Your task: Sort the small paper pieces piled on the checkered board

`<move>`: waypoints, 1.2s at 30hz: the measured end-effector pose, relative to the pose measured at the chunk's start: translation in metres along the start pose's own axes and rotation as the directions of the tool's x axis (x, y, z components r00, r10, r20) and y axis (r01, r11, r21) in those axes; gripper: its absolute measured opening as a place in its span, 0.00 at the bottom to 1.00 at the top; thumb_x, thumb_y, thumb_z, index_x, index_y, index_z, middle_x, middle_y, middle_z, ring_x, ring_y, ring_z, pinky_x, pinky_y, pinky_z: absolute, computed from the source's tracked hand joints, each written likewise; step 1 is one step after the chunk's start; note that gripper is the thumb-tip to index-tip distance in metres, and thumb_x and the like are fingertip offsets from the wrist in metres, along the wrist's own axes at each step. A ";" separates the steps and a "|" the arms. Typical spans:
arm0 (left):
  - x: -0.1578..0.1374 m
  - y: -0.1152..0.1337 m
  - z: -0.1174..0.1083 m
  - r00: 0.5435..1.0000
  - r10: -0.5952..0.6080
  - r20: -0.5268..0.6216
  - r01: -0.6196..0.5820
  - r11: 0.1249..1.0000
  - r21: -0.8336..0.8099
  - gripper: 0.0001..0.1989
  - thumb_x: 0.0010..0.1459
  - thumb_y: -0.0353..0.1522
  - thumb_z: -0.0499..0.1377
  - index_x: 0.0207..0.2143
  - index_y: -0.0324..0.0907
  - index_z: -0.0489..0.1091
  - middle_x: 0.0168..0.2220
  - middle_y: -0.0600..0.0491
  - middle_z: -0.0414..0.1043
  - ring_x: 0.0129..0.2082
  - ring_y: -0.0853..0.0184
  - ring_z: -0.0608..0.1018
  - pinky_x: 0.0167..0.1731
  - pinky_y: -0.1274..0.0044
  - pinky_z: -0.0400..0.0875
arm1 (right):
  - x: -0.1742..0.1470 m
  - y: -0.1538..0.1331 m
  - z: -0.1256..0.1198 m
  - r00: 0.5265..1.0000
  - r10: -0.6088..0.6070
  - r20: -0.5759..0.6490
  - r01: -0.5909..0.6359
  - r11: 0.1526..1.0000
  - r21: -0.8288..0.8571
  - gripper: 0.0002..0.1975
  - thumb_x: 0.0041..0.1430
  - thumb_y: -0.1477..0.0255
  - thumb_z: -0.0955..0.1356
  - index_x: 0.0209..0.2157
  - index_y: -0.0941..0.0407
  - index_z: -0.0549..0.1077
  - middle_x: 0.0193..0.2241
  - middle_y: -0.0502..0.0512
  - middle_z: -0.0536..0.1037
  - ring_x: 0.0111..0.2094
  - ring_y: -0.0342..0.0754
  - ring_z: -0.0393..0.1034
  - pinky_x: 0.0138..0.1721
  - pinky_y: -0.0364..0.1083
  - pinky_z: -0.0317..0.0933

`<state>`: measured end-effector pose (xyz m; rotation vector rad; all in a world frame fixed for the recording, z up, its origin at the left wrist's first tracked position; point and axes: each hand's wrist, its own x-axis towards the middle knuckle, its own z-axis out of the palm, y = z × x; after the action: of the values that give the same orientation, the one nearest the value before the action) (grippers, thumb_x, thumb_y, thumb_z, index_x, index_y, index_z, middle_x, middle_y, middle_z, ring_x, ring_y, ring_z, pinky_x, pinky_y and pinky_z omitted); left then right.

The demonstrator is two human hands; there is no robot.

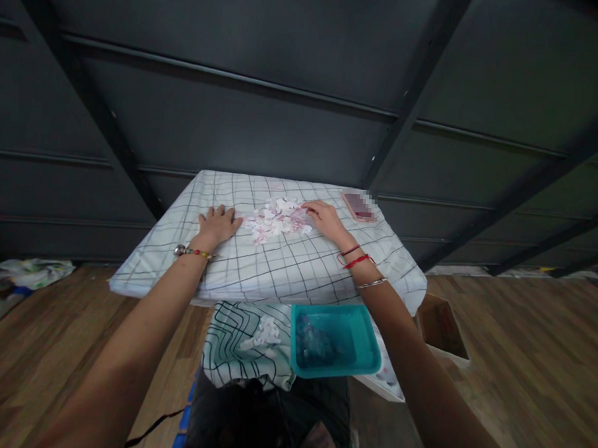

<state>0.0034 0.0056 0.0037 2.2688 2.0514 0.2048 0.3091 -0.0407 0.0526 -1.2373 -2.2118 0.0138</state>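
Observation:
A loose heap of small white pieces with pinkish-red marks [277,220] is spread on a table with a white checked cloth [257,268]. To the left of the heap, my left hand [217,226] lies palm down on the cloth, fingers spread, its thumb close to the pieces. My right hand [325,220] is at the heap's right edge with fingers bent and fingertips drawn together among the pieces. Whatever sits between those fingertips is too small to make out.
A teal plastic tray [363,342] holding small clear items stands below the table's front edge. Beside it, more white pieces [266,333] lie on a green checked cloth [224,353]. A pink-edged phone [359,206] rests at the back right. An open box [441,322] stands on the floor. Dark panels [244,122] rise behind.

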 end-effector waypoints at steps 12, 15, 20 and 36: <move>-0.003 0.001 -0.001 1.000 -0.012 -0.001 0.012 1.000 -0.002 0.34 0.60 0.49 0.35 0.63 0.42 0.52 0.65 0.43 0.44 0.63 0.47 0.49 0.56 0.51 0.47 | -0.020 0.015 0.011 0.997 0.082 0.000 -0.081 0.989 -0.126 0.18 0.57 0.84 0.59 0.44 0.60 0.73 0.39 0.60 0.75 0.43 0.50 0.66 0.46 0.48 0.56; -0.004 0.001 -0.002 1.000 -0.016 0.003 0.016 1.000 -0.004 0.34 0.60 0.48 0.35 0.63 0.42 0.52 0.65 0.43 0.44 0.63 0.47 0.49 0.56 0.51 0.47 | -0.021 0.016 0.011 0.995 0.095 0.016 -0.092 0.985 -0.147 0.17 0.56 0.85 0.59 0.42 0.60 0.73 0.38 0.60 0.75 0.43 0.50 0.66 0.45 0.48 0.55; -0.004 0.002 -0.003 1.000 -0.028 0.002 0.028 1.000 0.007 0.33 0.60 0.48 0.35 0.63 0.43 0.52 0.65 0.44 0.45 0.63 0.48 0.49 0.56 0.52 0.48 | -0.024 0.015 0.008 0.995 0.101 -0.012 -0.102 0.978 -0.183 0.16 0.56 0.85 0.59 0.40 0.59 0.74 0.37 0.59 0.75 0.42 0.51 0.65 0.44 0.49 0.53; -0.004 0.001 -0.004 1.000 -0.025 0.009 0.025 0.999 0.038 0.34 0.60 0.48 0.34 0.63 0.42 0.52 0.66 0.43 0.44 0.63 0.48 0.50 0.56 0.53 0.49 | -0.032 0.016 0.000 0.996 0.093 -0.001 -0.090 0.958 -0.271 0.17 0.52 0.86 0.60 0.38 0.58 0.74 0.36 0.59 0.75 0.43 0.52 0.65 0.46 0.50 0.49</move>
<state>0.0036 0.0012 0.0076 2.2597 2.0951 0.1543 0.3337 -0.0566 0.0323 -1.4892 -2.2184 -0.2536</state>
